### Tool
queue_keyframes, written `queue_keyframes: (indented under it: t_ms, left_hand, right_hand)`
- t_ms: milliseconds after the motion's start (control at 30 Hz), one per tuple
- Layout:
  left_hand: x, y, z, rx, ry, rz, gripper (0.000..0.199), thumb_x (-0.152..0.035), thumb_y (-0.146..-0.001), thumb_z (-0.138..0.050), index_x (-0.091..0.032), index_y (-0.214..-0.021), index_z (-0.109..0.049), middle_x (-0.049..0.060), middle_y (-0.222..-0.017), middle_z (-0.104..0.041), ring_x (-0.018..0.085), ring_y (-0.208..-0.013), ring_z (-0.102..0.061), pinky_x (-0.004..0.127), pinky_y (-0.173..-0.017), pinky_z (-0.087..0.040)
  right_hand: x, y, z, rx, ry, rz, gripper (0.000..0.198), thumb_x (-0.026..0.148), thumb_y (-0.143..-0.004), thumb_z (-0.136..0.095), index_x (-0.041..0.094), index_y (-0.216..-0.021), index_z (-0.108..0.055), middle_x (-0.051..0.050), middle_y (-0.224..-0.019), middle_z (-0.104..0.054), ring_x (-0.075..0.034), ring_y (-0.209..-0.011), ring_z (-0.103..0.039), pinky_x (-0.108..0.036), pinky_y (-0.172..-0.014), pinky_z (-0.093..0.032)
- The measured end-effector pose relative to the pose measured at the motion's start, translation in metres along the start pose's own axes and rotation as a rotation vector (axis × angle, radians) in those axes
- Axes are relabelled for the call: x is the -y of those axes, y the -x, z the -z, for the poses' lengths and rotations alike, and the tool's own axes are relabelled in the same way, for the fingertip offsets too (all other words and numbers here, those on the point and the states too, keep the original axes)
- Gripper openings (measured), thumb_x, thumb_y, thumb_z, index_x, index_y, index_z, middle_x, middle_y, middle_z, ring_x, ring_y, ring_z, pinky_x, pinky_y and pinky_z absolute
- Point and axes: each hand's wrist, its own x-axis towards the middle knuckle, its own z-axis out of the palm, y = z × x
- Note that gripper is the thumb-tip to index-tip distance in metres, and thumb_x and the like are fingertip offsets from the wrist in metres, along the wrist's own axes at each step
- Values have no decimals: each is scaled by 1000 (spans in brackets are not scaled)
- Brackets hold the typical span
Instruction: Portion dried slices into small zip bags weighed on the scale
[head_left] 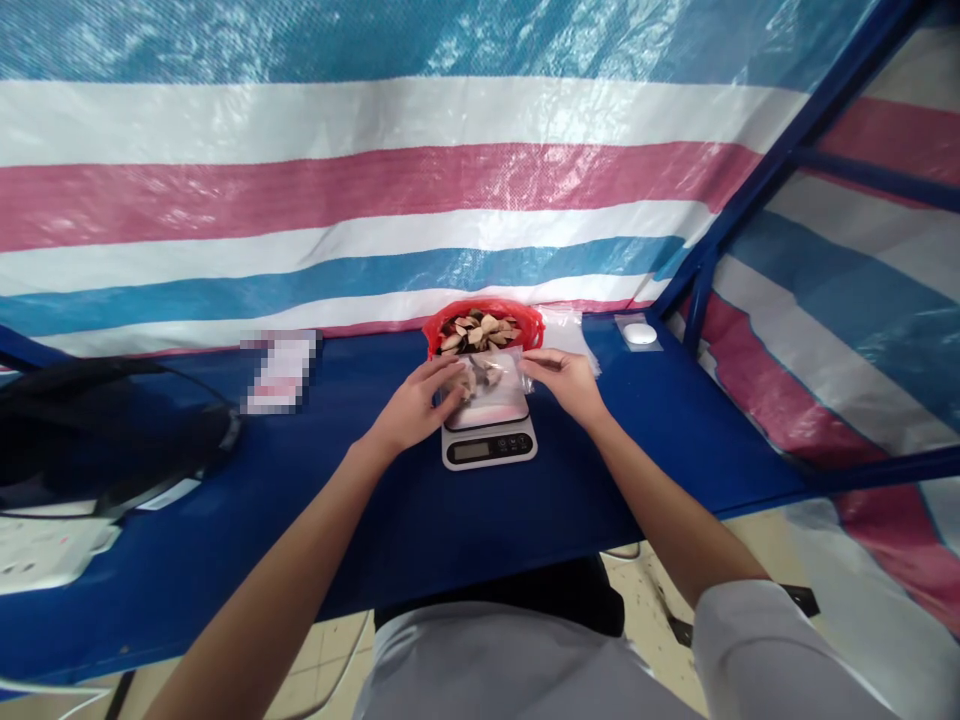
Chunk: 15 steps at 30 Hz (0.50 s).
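Both forearms reach forward and angle inward, so the two hands meet the small clear bag (491,378) from opposite sides. The left hand (421,402) lies palm inward, its thumb and fingers a little apart over the bag's left side; whether they grip it or merely rest there, I cannot tell. The right hand (564,380) is bent in at the wrist, thumb and fingertips pinched on the bag's upper right edge. The bag lies between the hands, above the pan of a white kitchen scale (491,449), whose display sits nearer the body than either hand. Its film is glossy and see-through, with a few pale and dark brown pieces inside. Just beyond the hands, a red bag (433,328) gapes around a heap of similar-looking dried slices (480,330); flat clear plastic (568,328) lies behind the right hand.
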Motion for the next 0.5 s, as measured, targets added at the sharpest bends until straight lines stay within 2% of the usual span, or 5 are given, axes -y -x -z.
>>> queue_keyframes:
  t_ms: [100,233,333,500]
  left_hand:
    - [0,0,0,3,2,-3,51,-49,-100,-47,-17,-136,-64,13,-147,-58,27,-139,-52,46,-120,-39]
    - [-1,1,1,3,-2,-5,50,-48,-99,-47,-18,-134,-65,12,-146,-60,28,-137,-53,47,-120,-40]
    - [-2,3,2,-11,3,-11,48,-48,-98,-48,-19,-132,-67,12,-142,-63,28,-134,-56,47,-118,-42]
    - [-7,-2,6,-62,45,-5,47,-50,-97,-52,-19,-127,-70,12,-133,-69,28,-127,-61,45,-114,-46]
  right_hand:
    - [2,-4,-2,1,-68,-38,35,43,-65,-87,19,-90,-80,-5,-91,-80,-23,-87,-74,-38,-88,-60]
    - [4,-6,-5,35,-136,-91,36,42,-63,-88,20,-90,-80,-2,-79,-77,-17,-67,-69,-32,-68,-61]
    - [5,-6,-6,61,-163,-92,37,43,-63,-87,20,-91,-80,-1,-81,-77,-16,-68,-68,-30,-63,-60]
    - [23,-10,-1,144,-144,-16,36,41,-64,-87,19,-91,-79,-4,-92,-79,-19,-78,-72,-30,-66,-61]
